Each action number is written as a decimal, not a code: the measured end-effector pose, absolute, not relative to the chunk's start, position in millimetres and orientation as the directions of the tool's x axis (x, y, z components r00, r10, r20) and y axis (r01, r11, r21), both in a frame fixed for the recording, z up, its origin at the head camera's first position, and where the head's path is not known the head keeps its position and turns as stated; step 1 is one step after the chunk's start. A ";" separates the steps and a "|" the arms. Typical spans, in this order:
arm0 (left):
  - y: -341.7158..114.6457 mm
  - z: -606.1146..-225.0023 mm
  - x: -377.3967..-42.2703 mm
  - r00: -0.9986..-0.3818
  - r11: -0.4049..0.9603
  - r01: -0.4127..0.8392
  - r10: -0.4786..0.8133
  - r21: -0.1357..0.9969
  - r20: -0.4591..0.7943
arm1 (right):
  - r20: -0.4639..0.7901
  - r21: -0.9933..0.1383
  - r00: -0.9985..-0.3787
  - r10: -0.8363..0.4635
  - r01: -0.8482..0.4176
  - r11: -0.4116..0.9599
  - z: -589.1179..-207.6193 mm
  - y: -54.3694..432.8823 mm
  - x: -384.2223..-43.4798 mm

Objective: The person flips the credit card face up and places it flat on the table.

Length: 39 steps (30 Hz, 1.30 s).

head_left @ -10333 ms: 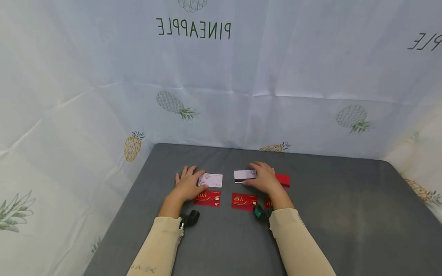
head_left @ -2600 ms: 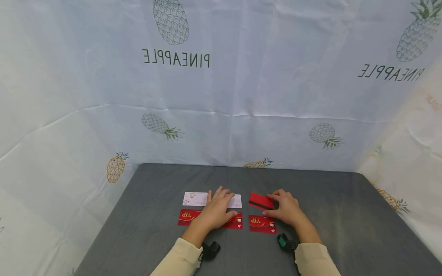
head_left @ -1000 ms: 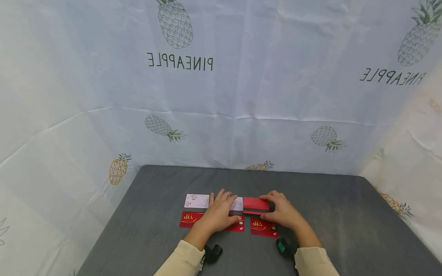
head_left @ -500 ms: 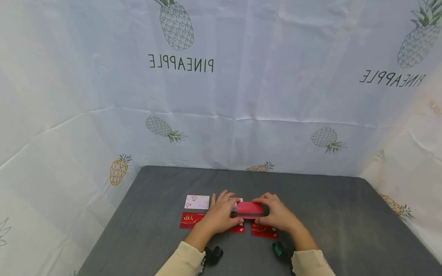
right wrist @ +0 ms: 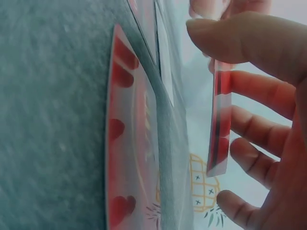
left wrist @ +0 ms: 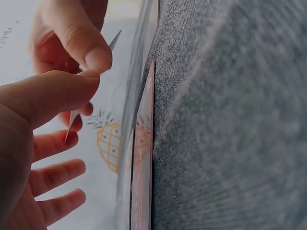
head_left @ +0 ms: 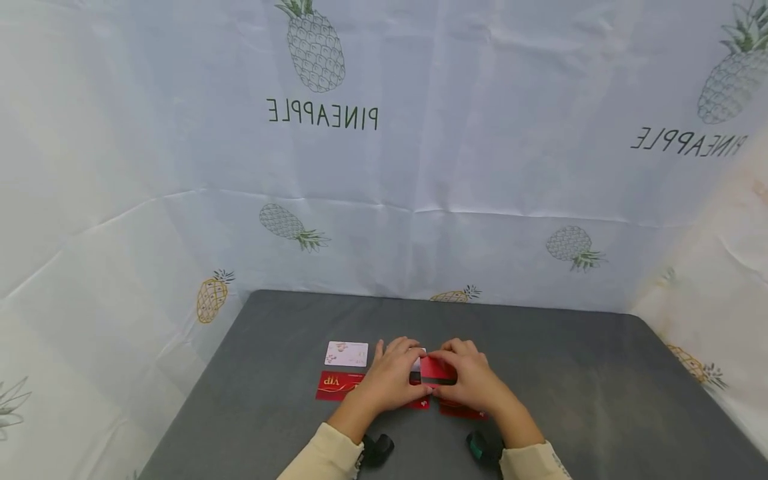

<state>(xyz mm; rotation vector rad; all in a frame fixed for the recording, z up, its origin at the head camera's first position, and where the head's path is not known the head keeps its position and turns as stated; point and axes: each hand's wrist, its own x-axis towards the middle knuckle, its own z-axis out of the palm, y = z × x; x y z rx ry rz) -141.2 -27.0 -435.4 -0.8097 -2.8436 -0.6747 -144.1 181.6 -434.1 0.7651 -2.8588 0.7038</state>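
Note:
A red card [head_left: 437, 370] with a dark stripe is held just above the table, between my two hands. My left hand [head_left: 390, 377] pinches its left edge with thumb and index finger; the other fingers stay spread in the left wrist view. On the opposite side my right hand [head_left: 474, 375] grips the same card [right wrist: 220, 129], thumb at the near edge and fingers at the far one. Below the right hand lies a red VIP card [head_left: 465, 411]. Under the left hand are a partly covered white card [head_left: 416, 365] and another red card [head_left: 420, 404].
Left of my hands, a white flowered card [head_left: 346, 354] lies above a red VIP card [head_left: 337, 385] on the dark grey table [head_left: 570, 393]. A white pineapple-print curtain [head_left: 480, 167] hangs along the table's far edge.
The striped red card came off the table and moved left in my right hand, toward the left hand. My left hand, earlier resting over the cards, now takes hold of its left edge.

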 end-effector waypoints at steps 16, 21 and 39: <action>-28.3 -437.2 -143.2 -0.861 0.772 0.508 0.440 0.382 0.256 | 0.311 -0.543 -0.853 -0.419 -0.521 0.658 -424.6 177.6 -139.8; -28.5 -437.6 -143.3 -0.857 0.769 0.515 0.442 0.380 0.267 | 0.267 -0.753 -0.834 -0.484 -0.494 0.435 -422.5 175.8 -139.4; -32.8 -433.5 -142.9 -0.863 0.776 0.500 0.408 0.385 0.298 | 0.220 -0.586 -0.912 -0.347 -0.408 0.700 -435.2 184.9 -147.8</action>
